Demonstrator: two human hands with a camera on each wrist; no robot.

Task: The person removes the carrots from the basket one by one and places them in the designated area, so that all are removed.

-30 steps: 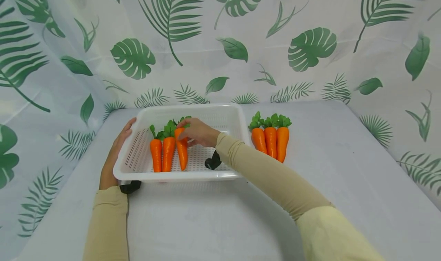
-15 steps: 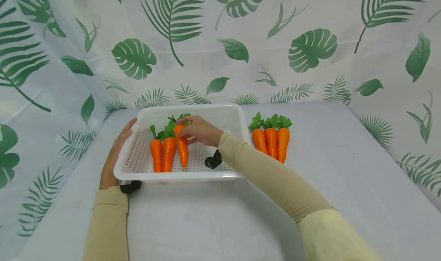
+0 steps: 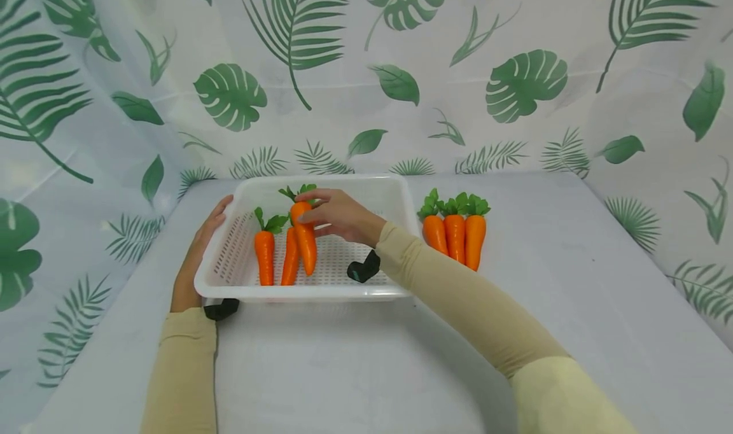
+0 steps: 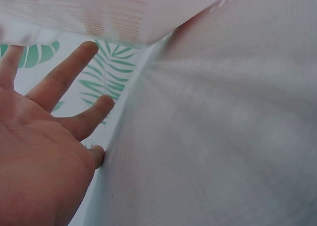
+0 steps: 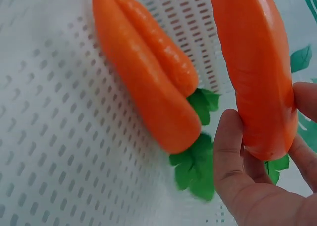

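Note:
My right hand [image 3: 346, 216] grips an orange carrot [image 3: 304, 237] near its leafy top, its tip pointing down over the basket. The right wrist view shows thumb and fingers round the held carrot [image 5: 262, 72], with two more carrots lying side by side on the perforated floor. Those are a left carrot [image 3: 265, 256] and a second carrot [image 3: 290, 259], partly covered in the head view by the held one. At the white basket's [image 3: 202, 262] left side is my left hand [image 3: 200, 246]; in the left wrist view the left hand [image 4: 44, 151] has its fingers spread and straight.
Three carrots [image 3: 455, 237] with green tops lie in a row on the table, right of the basket. A black wrist piece [image 3: 364, 268] shows under the right forearm, another [image 3: 222, 308] beside the left wrist. A leaf-printed cloth [image 3: 343, 90] stands behind.
The right hand has raised its carrot slightly off the basket floor, and it now overlaps the middle carrot in the head view. The left hand stays at the basket side; the view shifted a little.

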